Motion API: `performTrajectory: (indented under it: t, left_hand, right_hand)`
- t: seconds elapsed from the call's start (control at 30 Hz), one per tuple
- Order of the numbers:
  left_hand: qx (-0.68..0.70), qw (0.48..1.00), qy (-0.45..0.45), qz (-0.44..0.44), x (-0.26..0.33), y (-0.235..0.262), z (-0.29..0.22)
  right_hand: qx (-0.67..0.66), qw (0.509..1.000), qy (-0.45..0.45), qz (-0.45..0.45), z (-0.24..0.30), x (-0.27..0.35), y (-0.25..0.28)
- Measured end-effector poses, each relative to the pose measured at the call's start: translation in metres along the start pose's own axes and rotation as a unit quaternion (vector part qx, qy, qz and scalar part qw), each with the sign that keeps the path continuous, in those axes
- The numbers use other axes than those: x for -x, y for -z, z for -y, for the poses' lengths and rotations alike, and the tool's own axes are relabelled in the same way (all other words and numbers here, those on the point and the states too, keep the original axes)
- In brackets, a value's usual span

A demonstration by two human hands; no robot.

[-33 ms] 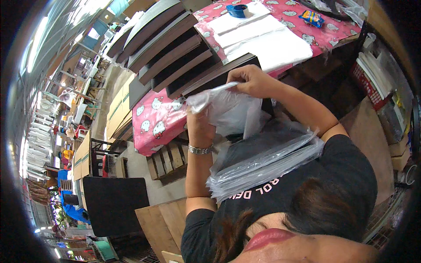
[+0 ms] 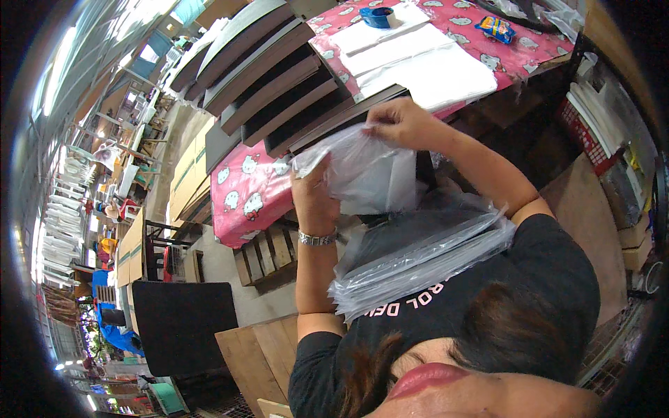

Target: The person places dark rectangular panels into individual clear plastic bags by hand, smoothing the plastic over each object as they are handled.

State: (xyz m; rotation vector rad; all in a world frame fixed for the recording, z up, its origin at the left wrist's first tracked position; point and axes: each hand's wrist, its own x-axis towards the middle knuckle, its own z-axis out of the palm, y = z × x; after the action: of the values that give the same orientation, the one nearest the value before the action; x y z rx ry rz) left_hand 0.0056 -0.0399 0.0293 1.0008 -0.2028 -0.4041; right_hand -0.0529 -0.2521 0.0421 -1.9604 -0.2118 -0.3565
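Far left: blurred shop clutter, too small to make out. Next, the pink patterned cloth (image 2: 247, 191) draping the counter (image 2: 481, 31), glossy, hanging over the edge.

Left hand (image 2: 313, 198), metal wristband (image 2: 317, 238) at the wrist, is closed on the lower left edge of a clear plastic bag (image 2: 362, 174); fingers mostly hidden behind the film. The bag is held up in the air between both hands, thin, crinkled, translucent, with something pale and flat inside that is hard to tell.

Right hand (image 2: 404, 124) pinches the bag's top edge, above and right of the left hand.

Below the bag, a stack of flat clear bags (image 2: 418, 261) rests against the chest, glossy, layered, holding dark contents; its lower end is cut off by the black shirt.

Upper right on the counter: white flat sheets (image 2: 425, 66), a blue tape roll (image 2: 380, 17). Dark boards (image 2: 279, 90) are stacked slanting beside them.
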Motion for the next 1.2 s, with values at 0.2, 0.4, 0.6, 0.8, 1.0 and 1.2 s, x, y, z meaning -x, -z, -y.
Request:
performTrajectory:
  t: [0.2,0.4,0.6,0.8,1.0,1.2]
  left_hand:
    - [-0.138,0.986,-0.077,0.05,0.012,-0.036,-0.006]
    - [-0.155,0.98,-0.125,0.02,0.014,-0.038,-0.005]
    - [-0.161,0.965,-0.187,0.086,0.004,-0.043,-0.003]
    - [-0.193,0.953,-0.232,0.018,0.007,-0.045,-0.003]
    - [-0.163,0.944,-0.285,0.013,-0.001,-0.028,-0.001]
    - [-0.137,0.973,-0.175,0.064,0.01,-0.045,-0.005]
  right_hand:
    - [-0.066,0.985,0.159,-0.016,0.016,0.003,-0.004]
    - [-0.117,0.991,0.055,-0.042,0.01,-0.006,0.001]
    - [-0.124,0.986,0.103,-0.051,0.016,-0.001,-0.009]
    - [-0.18,0.979,0.071,-0.064,0.012,-0.008,-0.01]
    - [-0.214,0.976,0.044,0.012,0.024,-0.004,-0.006]
    - [-0.265,0.96,0.085,-0.031,0.022,-0.005,-0.005]
